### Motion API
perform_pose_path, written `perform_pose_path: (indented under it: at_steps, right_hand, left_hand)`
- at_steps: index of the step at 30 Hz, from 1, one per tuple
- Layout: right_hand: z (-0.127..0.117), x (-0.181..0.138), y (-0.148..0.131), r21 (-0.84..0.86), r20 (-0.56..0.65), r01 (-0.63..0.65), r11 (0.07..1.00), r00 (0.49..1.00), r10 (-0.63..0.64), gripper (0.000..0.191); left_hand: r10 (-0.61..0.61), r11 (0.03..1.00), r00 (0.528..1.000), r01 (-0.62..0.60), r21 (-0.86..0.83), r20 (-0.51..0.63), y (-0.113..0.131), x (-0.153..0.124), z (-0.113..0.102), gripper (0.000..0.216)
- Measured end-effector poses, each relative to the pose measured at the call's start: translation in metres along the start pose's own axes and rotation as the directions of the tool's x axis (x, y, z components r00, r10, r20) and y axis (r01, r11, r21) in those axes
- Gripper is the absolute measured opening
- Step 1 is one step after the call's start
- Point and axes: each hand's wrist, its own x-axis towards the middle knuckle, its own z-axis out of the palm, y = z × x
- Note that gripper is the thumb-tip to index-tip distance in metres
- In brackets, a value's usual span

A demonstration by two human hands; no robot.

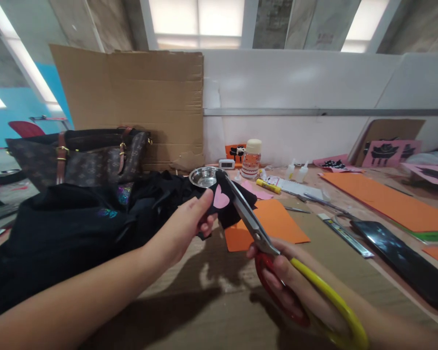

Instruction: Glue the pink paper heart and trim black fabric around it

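Black scrap (226, 206) with a pink heart, pinched in my left hand (190, 221) and lifted off the tabletop (211, 311), I judge so the scissors (251, 223), gripped through their loops by my closed right hand (281, 272), can reach its edge.

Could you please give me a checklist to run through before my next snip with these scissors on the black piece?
1. Grip: the left hand pinches the black piece beside its pink heart: ok.
2. The right hand has fingers through the scissors loops: ok.
3. The left fingertips are off the blades, with the heart between: ok, but close.
4. How far the blades are open: cannot tell.
5. The orange sheet lies flat on the table, below the blades: ok.
6. The black cloth behind is clear of the piece: cannot tell.
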Motion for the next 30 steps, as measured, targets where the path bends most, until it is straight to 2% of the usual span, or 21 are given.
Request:
perform_pose_path:
  at_steps: [3,10,14,20,25,30]
  right_hand:
    - [-0.001,0.001,0.005,-0.045,0.026,-0.010,0.999,1.000,0.011,0.073]
    - [-0.002,0.002,0.000,-0.098,-0.003,-0.046,0.994,0.999,0.045,0.074]
    - [-0.002,0.000,-0.001,-0.049,0.037,-0.018,0.999,0.999,0.020,0.073]
    - [-0.004,-0.003,0.005,0.048,0.151,-0.013,0.999,0.989,0.006,0.077]
    - [-0.004,-0.004,0.008,0.009,0.099,-0.007,1.000,0.995,0.006,0.070]
    - [-0.002,-0.005,0.005,0.012,0.061,-0.026,1.000,0.998,0.025,0.070]
  left_hand:
    - [-0.024,0.998,0.999,0.021,-0.061,-0.045,0.002,0.006,-0.004,0.049]
    - [0.065,0.982,0.988,-0.088,-0.165,-0.144,0.017,0.006,-0.007,0.033]
    - [0.072,0.974,0.979,-0.110,-0.197,-0.191,0.025,0.008,-0.009,0.022]
    - [0.117,0.979,0.982,-0.139,-0.148,-0.146,0.028,0.004,-0.007,0.017]
    - [0.129,0.981,0.987,-0.141,-0.134,-0.093,0.025,0.001,-0.006,0.027]
    - [0.143,0.982,0.986,-0.151,-0.111,-0.083,0.025,0.000,-0.007,0.023]
